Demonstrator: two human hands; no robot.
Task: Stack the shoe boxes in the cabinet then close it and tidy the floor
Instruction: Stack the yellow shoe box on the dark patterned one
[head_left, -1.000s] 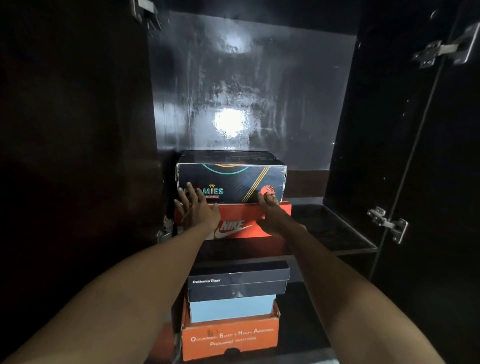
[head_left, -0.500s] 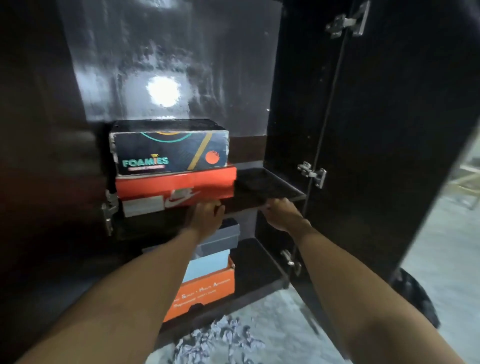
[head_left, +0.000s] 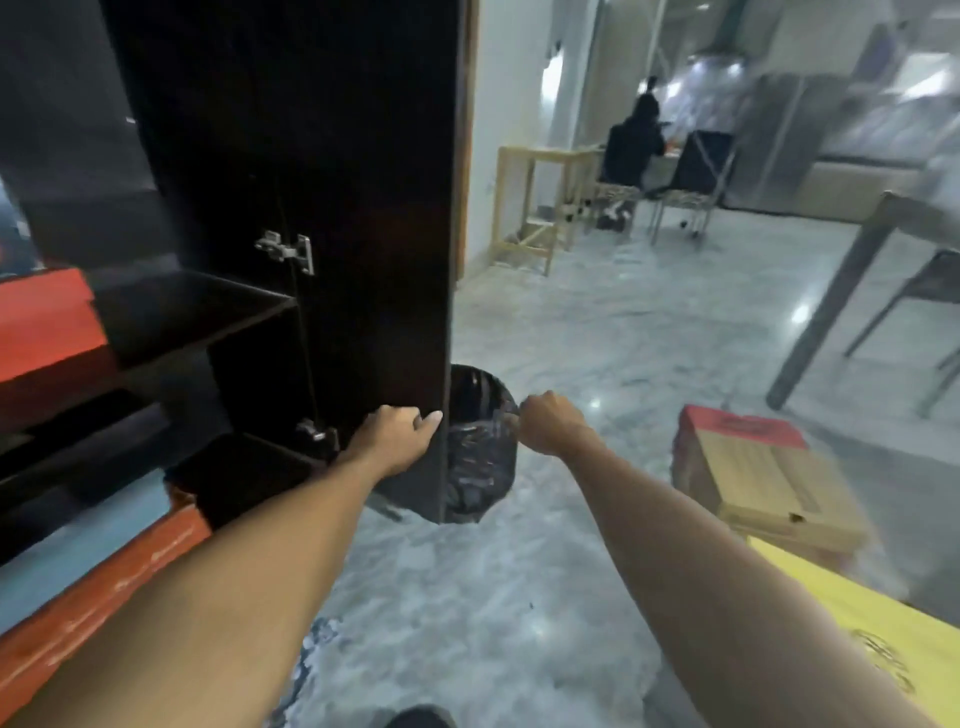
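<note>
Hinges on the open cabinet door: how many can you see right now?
2. The upper hinge sits beside the shelf edge; the lower hinge is near the door's bottom, just left of the left hand. Any higher up are out of frame.

Both bare forearms stretched far forward from the near edge. Left hand (head_left: 397, 439) back-up, fingers curled, thumb tip pointing right. Right hand (head_left: 548, 423) just right of it, balled into a fist, knuckles up. Hands close, not touching.
</note>
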